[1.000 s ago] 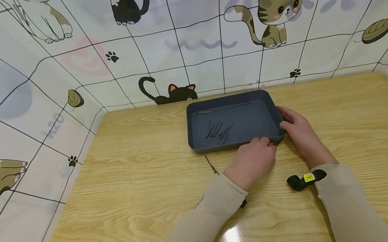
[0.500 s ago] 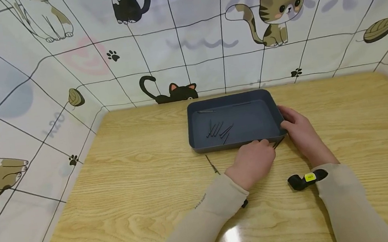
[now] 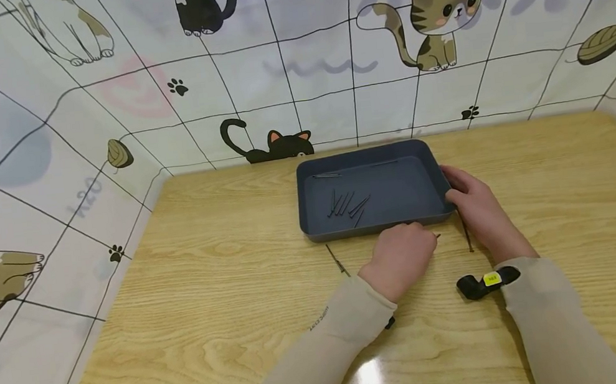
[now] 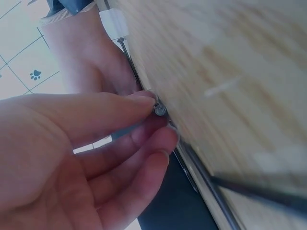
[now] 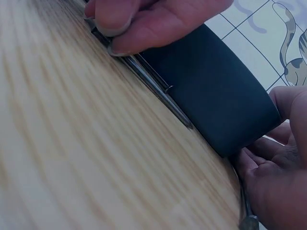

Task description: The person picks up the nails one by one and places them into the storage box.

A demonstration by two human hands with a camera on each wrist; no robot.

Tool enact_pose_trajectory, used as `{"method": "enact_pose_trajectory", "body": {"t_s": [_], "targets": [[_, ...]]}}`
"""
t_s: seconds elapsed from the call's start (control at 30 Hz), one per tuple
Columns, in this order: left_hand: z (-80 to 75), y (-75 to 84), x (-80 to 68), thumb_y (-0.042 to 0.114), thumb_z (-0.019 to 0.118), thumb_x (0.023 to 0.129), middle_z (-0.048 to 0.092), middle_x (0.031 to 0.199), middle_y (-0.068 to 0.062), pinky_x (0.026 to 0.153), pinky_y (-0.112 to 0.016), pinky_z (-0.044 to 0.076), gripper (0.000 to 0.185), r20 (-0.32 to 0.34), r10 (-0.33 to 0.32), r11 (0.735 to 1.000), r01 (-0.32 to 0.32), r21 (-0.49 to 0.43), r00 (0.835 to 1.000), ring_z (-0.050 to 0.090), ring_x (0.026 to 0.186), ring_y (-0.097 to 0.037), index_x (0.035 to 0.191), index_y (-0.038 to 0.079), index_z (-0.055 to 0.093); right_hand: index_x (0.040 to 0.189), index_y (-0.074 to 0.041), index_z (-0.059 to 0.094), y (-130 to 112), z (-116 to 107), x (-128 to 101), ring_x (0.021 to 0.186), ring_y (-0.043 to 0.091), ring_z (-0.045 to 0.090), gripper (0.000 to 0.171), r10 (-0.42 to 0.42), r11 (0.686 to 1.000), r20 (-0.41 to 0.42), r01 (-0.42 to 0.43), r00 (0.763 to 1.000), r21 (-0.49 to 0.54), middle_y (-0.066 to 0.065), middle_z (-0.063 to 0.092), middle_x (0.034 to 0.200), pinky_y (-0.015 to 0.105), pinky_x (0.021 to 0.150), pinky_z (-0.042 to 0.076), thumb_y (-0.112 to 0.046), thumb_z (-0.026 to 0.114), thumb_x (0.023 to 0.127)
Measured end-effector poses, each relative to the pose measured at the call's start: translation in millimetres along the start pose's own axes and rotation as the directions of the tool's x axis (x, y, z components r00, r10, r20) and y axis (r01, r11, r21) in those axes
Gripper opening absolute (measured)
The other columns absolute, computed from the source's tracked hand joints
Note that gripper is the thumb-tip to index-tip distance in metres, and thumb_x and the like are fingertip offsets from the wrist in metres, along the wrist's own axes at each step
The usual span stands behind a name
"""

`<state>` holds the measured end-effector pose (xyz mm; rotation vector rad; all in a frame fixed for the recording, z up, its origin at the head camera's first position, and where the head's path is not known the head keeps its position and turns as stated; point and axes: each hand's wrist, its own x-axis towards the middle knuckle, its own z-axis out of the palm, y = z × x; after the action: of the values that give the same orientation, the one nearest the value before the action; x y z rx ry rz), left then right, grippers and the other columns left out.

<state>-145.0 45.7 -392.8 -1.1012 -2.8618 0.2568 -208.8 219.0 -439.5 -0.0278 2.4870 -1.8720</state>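
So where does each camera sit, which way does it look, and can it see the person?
Head: worn on the head, facing forward and down at the tray; both sleeves, the left hand and right hand show.
Left wrist: on that wrist, facing its hand's grip on a nail; the right hand shows beyond.
Right wrist: on that wrist, facing the tabletop and tray; both hands show partly.
Shared: both wrist views catch the tray.

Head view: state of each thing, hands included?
Tray: upright, uncovered
Tray nails: lying loose
Left hand: pinching a nail
Right hand: gripping tray's right end
Nail beside right hand: on table, partly hidden
Nails by left sleeve: on table, partly hidden
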Motion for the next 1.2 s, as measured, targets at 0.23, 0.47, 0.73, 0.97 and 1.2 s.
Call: {"method": "enact_pose_trajectory", "body": {"t_s": [0.23,0.47,0.73,0.97,1.2], "targets": [[0.0,0.4,0.2,0.022,0.052,0.091,0.061,0.085,0.005,0.055,-0.026,0.049,0.016,0.045,-0.05,0.998,0.052,-0.032,0.998,0.058,0.073,-0.01,0.096,0.028,0.066,0.143,-0.015,0.022,-1.1,0.0,0.3,0.129,0.021,0.028,0.055,0.005,1.0,0.0,-0.005,1.0,0.015,0.008,0.024,0.144,0.021,0.089,0.035,-0.007,0.035,0.091],[0.6,2.1,0.5,0.023,0.045,0.095,0.059,0.087,0.002,0.053,-0.028,0.048,0.018,0.076,-0.084,0.994,0.089,-0.066,0.994,0.058,0.072,-0.013,0.104,0.025,0.06,0.143,-0.015,0.022,-2.3,-2.1,-1.1,0.129,0.022,0.028,0.055,0.009,0.999,0.004,-0.009,1.0,0.049,0.009,0.024,0.144,0.018,0.086,0.035,-0.005,0.035,0.09],[-0.7,-1.0,0.3,0.028,0.04,0.096,0.056,0.092,0.001,0.051,-0.027,0.046,0.021,0.074,-0.093,0.99,0.1,-0.1,0.993,0.056,0.07,-0.013,0.111,0.022,0.053,0.142,-0.014,0.023,-1.4,-0.1,-0.1,0.129,0.021,0.028,0.055,0.007,0.999,0.002,-0.007,1.0,0.042,0.008,0.025,0.144,0.02,0.089,0.034,-0.004,0.036,0.09],[-12.1,-16.6,-0.9,0.025,0.054,0.089,0.053,0.082,0.006,0.042,-0.022,0.038,0.016,0.026,-0.082,0.978,0.085,-0.188,0.996,0.048,0.057,-0.008,0.104,0.021,0.055,0.143,-0.015,0.022,-0.8,-0.3,-0.5,0.129,0.021,0.027,0.054,0.005,1.0,0.007,-0.005,1.0,0.016,0.008,0.023,0.145,0.021,0.088,0.033,-0.007,0.035,0.091],[-20.3,-48.1,-4.8,0.015,0.051,0.088,0.045,0.07,0.005,0.043,-0.021,0.031,0.008,-0.009,-0.126,0.942,0.116,-0.316,0.992,0.041,0.053,-0.009,0.081,0.018,0.049,0.143,-0.016,0.02,-0.8,-0.4,-0.4,0.13,0.02,0.026,0.055,0.01,1.0,0.015,-0.011,1.0,0.025,0.006,0.022,0.145,0.017,0.083,0.033,-0.007,0.035,0.091]]}}
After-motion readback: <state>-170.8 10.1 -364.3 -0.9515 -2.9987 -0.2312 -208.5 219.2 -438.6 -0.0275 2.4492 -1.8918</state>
